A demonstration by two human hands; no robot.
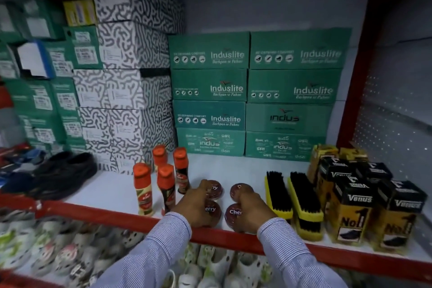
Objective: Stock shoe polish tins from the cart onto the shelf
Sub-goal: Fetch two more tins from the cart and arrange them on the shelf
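Round dark red shoe polish tins stand in two short stacks on the white shelf [112, 190] near its red front edge. My left hand [192, 203] lies over the left tins: a front tin [213, 211] and a rear tin [215, 188]. My right hand [251, 209] covers part of the right pair, a front tin [232, 214] and a rear tin [240, 188]. Fingers of both hands rest on the tins; whether they grip is unclear. The cart is out of view.
Orange-capped liquid polish bottles [166, 186] stand just left of the tins. Yellow shoe brushes [304, 196] and black-yellow Venus boxes [353, 208] fill the right. Green Induslite boxes [210, 91] line the back. Black shoes [65, 170] lie far left. White clogs [63, 248] sit below.
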